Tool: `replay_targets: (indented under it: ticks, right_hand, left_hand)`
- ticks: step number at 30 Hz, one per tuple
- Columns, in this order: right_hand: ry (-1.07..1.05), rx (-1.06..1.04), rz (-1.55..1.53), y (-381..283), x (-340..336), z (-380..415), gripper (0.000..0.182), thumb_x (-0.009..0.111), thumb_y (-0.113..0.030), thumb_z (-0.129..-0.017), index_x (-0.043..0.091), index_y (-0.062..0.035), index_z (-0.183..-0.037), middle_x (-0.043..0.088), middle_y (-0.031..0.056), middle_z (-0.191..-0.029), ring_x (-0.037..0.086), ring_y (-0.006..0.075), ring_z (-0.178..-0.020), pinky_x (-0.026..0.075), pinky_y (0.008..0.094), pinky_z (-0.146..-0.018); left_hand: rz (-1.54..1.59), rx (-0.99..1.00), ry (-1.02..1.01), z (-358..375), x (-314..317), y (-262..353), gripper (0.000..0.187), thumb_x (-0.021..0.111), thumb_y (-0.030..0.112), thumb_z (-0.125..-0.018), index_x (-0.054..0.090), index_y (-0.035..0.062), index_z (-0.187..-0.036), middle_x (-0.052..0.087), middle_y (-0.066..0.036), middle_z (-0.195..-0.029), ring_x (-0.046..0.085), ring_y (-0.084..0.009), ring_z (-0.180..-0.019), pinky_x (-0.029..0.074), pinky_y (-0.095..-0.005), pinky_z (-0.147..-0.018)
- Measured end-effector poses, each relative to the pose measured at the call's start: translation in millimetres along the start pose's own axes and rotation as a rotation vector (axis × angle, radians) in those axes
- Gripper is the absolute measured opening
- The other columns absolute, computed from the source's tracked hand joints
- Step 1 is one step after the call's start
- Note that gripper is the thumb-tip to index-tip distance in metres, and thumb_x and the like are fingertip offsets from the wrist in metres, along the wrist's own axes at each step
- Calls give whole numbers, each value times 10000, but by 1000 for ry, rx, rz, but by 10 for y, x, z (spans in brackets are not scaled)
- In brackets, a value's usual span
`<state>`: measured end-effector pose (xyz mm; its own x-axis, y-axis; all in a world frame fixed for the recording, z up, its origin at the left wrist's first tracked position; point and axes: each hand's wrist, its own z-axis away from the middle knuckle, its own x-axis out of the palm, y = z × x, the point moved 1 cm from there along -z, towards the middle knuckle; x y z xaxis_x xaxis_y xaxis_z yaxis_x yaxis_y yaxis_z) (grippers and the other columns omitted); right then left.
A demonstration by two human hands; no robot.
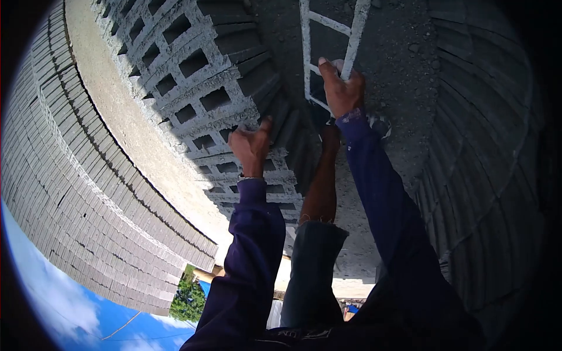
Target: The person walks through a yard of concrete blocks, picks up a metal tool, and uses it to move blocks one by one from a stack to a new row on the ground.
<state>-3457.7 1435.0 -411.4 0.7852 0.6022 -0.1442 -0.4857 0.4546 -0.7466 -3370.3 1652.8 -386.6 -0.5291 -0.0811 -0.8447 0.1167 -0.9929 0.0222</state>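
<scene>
White ladder gripped, blocks under the other hand

Right hand [342,88] is clamped around a rail of the white ladder [351,35], which runs away above the hand. Left hand [252,146], fingers loosely spread, rests against stacked hollow concrete blocks [193,64] just beside the ladder.

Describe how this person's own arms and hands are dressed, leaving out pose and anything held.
Both arms wear long, dark purple-blue sleeves reaching to the wrists. The left hand is bare, with a thin pale band showing at the left cuff. The right hand is bare too; the right cuff looks lighter and speckled. No gloves.
</scene>
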Motion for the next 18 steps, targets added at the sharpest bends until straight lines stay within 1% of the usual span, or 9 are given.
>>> replay_targets:
  ticks: [2, 3, 6, 7, 10, 11, 15, 16, 18]
  right_hand:
    - [59, -77, -57, 13, 137, -149, 401, 651, -358, -879, 656, 24, -757, 594, 109, -592, 592, 218, -587, 447, 386, -593]
    - [81, -133, -81, 60, 197, -211, 403, 659, -359, -880, 653, 26, -760, 581, 95, -577, 577, 194, -566, 444, 370, -581]
    - [-5, -27, -131, -57, 221, -191, 404, 665, -358, -885, 644, 23, -752, 569, 71, -564, 558, 166, -551, 431, 355, -557]
    - [49, -96, -122, -77, 284, -218, 401, 668, -355, -889, 634, 13, -735, 560, 47, -552, 542, 150, -533, 415, 342, -535]
    - [1, -127, -157, -134, 372, -300, 390, 673, -351, -888, 636, 7, -736, 562, 42, -556, 540, 139, -538, 419, 336, -536]
    - [-32, -110, -158, -179, 404, -302, 399, 659, -371, -888, 647, 4, -752, 587, 82, -575, 581, 189, -558, 444, 361, -561]
    - [-10, -99, 79, 541, 861, -457, 441, 628, -411, -878, 656, 21, -792, 626, 168, -633, 628, 324, -625, 466, 413, -620]
    - [-1, -102, 80, 493, 857, -525, 441, 628, -411, -878, 656, 21, -792, 626, 168, -633, 628, 324, -625, 466, 413, -620]
    - [-60, -110, 38, 406, 852, -622, 443, 633, -403, -874, 651, 34, -803, 623, 169, -632, 624, 321, -619, 466, 411, -617]
  left_hand:
    - [41, 123, 145, 35, -3, -122, 627, 779, 429, -678, 653, -152, -878, 695, -215, -810, 657, -285, -746, 496, -389, -740]
    - [39, 135, 136, -34, 46, -130, 627, 779, 429, -678, 653, -152, -878, 695, -215, -810, 657, -285, -746, 496, -389, -740]
    - [254, -8, -24, 212, -279, -117, 483, 793, 328, -726, 621, -121, -779, 625, -103, -685, 524, -159, -583, 417, -321, -554]
    - [342, -153, -178, 272, -437, 117, 615, 821, 328, -702, 580, -177, -957, 672, -198, -882, 626, -240, -754, 482, -326, -775]
    - [387, -145, -196, 292, -470, 202, 546, 813, 331, -714, 585, -139, -874, 661, -147, -808, 591, -207, -692, 464, -323, -698]
    - [363, -46, -107, 273, -412, 149, 502, 815, 350, -716, 580, -94, -712, 576, -72, -629, 471, -139, -554, 375, -288, -515]
    - [244, -60, -50, 245, -304, -63, 477, 822, 310, -712, 582, -102, -728, 583, -85, -645, 467, -152, -558, 382, -317, -540]
    - [246, -51, -55, 226, -335, -11, 477, 822, 310, -712, 582, -102, -728, 583, -85, -645, 467, -152, -558, 382, -317, -540]
    - [340, -168, -219, 240, -410, 78, 671, 818, 397, -704, 555, -187, -905, 644, -231, -932, 583, -275, -875, 399, -335, -948]
